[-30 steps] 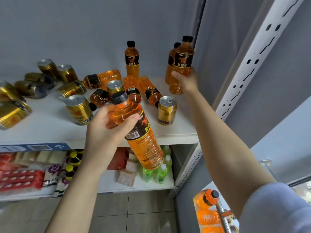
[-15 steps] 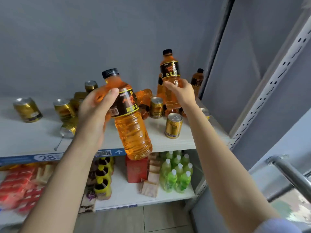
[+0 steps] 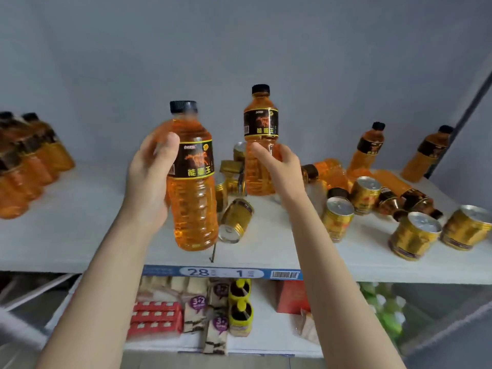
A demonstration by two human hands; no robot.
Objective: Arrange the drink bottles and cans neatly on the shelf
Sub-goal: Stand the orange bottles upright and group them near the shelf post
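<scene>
Head view: shelf point(image 3: 80, 225) held scattered cans point(image 3: 338, 219) right, bottle row point(image 3: 26, 169) left.
Left grip point(image 3: 149, 182): was curled round near bottle point(image 3: 193, 198), upright above the shelf front.
Right grip point(image 3: 282, 166): was wrapped round far bottle point(image 3: 261, 123), upright, probably for standing beside the row.

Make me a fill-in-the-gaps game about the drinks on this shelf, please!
The left hand holds a bottle with a ____ cap.
The right hand holds a second bottle of ____ drink.
The shelf label shows ____ as its biggest number.
Missing words: black; orange; 28.
</scene>
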